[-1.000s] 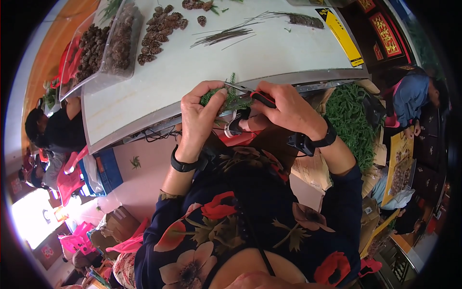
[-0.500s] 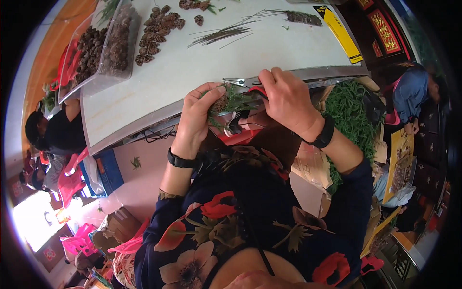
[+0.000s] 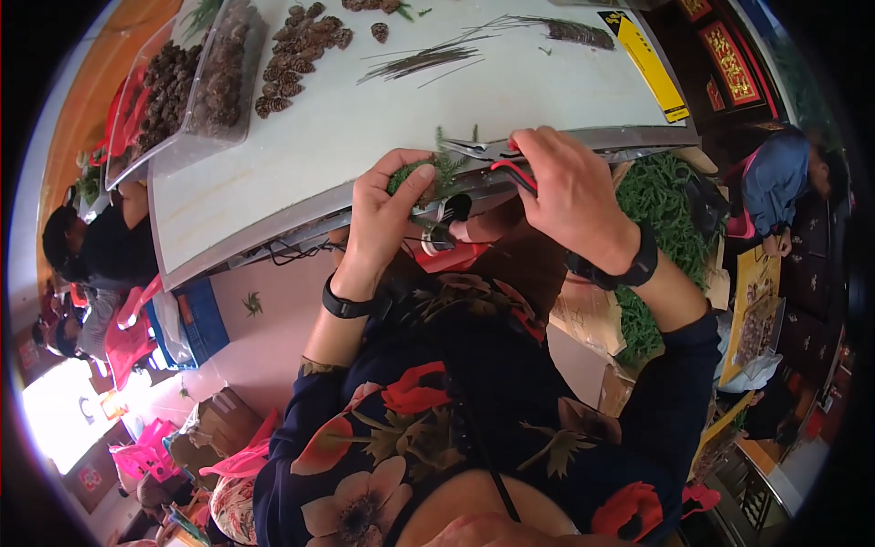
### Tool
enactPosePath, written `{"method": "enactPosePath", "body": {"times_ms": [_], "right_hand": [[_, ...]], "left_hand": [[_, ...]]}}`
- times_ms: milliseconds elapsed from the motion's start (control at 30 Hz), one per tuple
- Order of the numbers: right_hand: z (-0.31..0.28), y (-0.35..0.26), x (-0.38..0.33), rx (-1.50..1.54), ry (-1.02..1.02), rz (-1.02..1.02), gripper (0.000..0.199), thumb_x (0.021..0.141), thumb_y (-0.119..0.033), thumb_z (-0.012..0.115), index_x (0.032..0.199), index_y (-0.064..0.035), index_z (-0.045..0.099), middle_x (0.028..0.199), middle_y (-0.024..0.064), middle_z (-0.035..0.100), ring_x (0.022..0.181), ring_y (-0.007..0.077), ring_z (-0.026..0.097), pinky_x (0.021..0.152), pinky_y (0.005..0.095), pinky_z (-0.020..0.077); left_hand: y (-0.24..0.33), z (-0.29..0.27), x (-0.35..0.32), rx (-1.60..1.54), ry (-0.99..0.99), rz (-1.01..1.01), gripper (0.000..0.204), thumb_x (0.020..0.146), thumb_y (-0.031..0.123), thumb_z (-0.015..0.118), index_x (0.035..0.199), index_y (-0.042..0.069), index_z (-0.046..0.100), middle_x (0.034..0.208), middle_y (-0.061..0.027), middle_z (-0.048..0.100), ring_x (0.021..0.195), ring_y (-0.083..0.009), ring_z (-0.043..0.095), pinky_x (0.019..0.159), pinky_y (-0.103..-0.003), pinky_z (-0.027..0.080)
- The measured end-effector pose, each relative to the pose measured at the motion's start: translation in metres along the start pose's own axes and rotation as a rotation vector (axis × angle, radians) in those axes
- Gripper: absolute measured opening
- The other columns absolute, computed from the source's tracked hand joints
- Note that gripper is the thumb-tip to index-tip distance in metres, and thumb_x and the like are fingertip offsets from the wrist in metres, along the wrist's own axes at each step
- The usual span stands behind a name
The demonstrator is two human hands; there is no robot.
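Pinched between the thumb and fingers of my left hand (image 3: 383, 210) is a green artificial pine sprig (image 3: 448, 171), held just over the near edge of the table. A brown bit shows beside my thumb, mostly covered. My right hand (image 3: 579, 205) is closed around the handles of pliers (image 3: 467, 147) with red-and-black grips. The jaws point left and lie close to the tips of the sprig. Whether they grip anything is too small to tell.
On the white table (image 3: 346, 128), pine cones (image 3: 296, 64) lie beside a clear plastic bin (image 3: 239, 123) of cones. Thin wires (image 3: 424, 60), a wire bundle (image 3: 579, 35) and a yellow card (image 3: 647, 68) lie farther right. Green sprigs (image 3: 661, 228) fill a box at my right. Other people sit on both sides.
My left hand has turned the sprig, so its brown part shows less and its green tips stand up. My right hand has shifted slightly right with the pliers, whose handles look wider apart.
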State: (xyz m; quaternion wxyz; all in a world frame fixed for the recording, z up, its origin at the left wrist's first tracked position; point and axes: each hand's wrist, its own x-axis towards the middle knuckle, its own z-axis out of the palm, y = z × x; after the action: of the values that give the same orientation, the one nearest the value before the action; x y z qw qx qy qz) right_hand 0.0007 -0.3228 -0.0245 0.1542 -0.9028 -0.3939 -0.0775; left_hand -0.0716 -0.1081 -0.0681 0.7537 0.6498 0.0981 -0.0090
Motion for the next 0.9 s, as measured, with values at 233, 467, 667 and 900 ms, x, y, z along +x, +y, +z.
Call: {"method": "enactPosePath", "body": {"times_ms": [233, 467, 667, 900], "right_hand": [[-0.006, -0.001, -0.001, 0.564, -0.256, 0.151, 0.031, 0.079, -0.016, 0.069, 0.102, 0.0023, 0.059, 0.087, 0.02, 0.064, 0.082, 0.035, 0.062, 0.072, 0.037, 0.0484], [-0.008, 0.001, 0.001, 0.66, -0.32, 0.166, 0.031, 0.081, -0.018, 0.068, 0.102, 0.0029, 0.059, 0.086, 0.019, 0.065, 0.08, 0.0333, 0.063, 0.072, 0.0365, 0.0482], [-0.013, 0.003, 0.006, 0.691, -0.452, 0.214, 0.033, 0.081, -0.02, 0.068, 0.103, 0.0026, 0.059, 0.086, 0.0181, 0.065, 0.079, 0.0332, 0.063, 0.072, 0.0362, 0.0483], [-0.007, -0.006, 0.0, 0.328, -0.221, 0.129, 0.033, 0.079, -0.019, 0.07, 0.103, 0.0011, 0.059, 0.085, 0.018, 0.064, 0.081, 0.0353, 0.062, 0.073, 0.0393, 0.0486]], "left_hand": [[0.005, 0.006, -0.003, 0.087, 0.021, 0.116, 0.015, 0.091, 0.008, 0.061, 0.102, -0.002, 0.061, 0.084, 0.0004, 0.063, 0.077, -0.0048, 0.055, 0.071, -0.02, 0.045], [0.004, 0.009, -0.004, 0.147, 0.03, 0.162, 0.014, 0.09, 0.007, 0.063, 0.1, -0.002, 0.061, 0.084, -0.0003, 0.064, 0.079, -0.0054, 0.055, 0.072, -0.02, 0.046], [0.007, 0.012, -0.005, 0.061, 0.024, 0.109, 0.014, 0.09, 0.008, 0.064, 0.099, -0.001, 0.062, 0.083, 0.0005, 0.063, 0.077, -0.005, 0.055, 0.07, -0.02, 0.046], [0.003, 0.007, -0.003, -0.101, 0.008, 0.013, 0.015, 0.091, 0.012, 0.064, 0.097, -0.001, 0.062, 0.082, 0.0014, 0.063, 0.072, -0.0035, 0.053, 0.065, -0.019, 0.044]]}}
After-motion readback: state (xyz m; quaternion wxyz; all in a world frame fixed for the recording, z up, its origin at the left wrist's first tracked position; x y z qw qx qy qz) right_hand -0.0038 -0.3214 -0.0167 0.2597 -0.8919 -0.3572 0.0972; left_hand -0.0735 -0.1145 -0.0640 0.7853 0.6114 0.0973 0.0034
